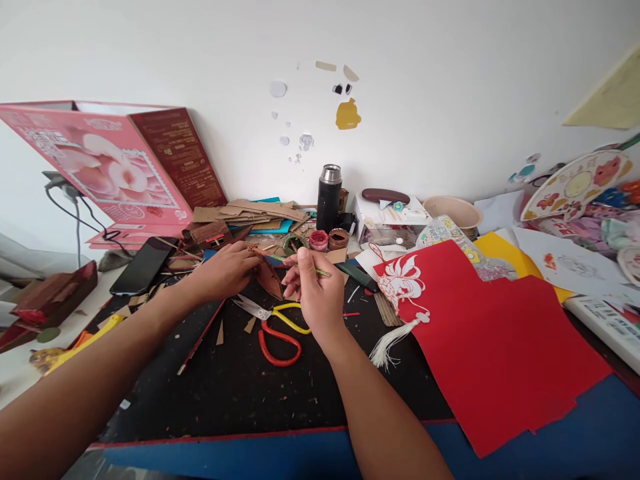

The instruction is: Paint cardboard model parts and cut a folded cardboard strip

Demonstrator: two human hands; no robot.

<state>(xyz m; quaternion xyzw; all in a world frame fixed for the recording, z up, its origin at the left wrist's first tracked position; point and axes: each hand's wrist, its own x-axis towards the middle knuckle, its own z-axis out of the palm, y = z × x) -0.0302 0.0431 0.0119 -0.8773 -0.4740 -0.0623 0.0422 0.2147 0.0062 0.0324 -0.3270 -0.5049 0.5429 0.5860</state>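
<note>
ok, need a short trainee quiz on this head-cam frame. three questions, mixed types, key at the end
1. True or false: the scissors have one red and one yellow handle.

2. Which is nearest the white tassel?
A) the phone
B) the red sheet
C) the pink bag

3. Fill in: the left hand is on a brown piece, while the right hand holds a thin ____ stick.

Key: 1. True; 2. B; 3. green

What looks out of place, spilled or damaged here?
Scraps litter the mat around the scissors, untidily. The thermos seems uncapped. The red sheet has a notched lower edge, as if roughly cut. No spill is visible.
</note>
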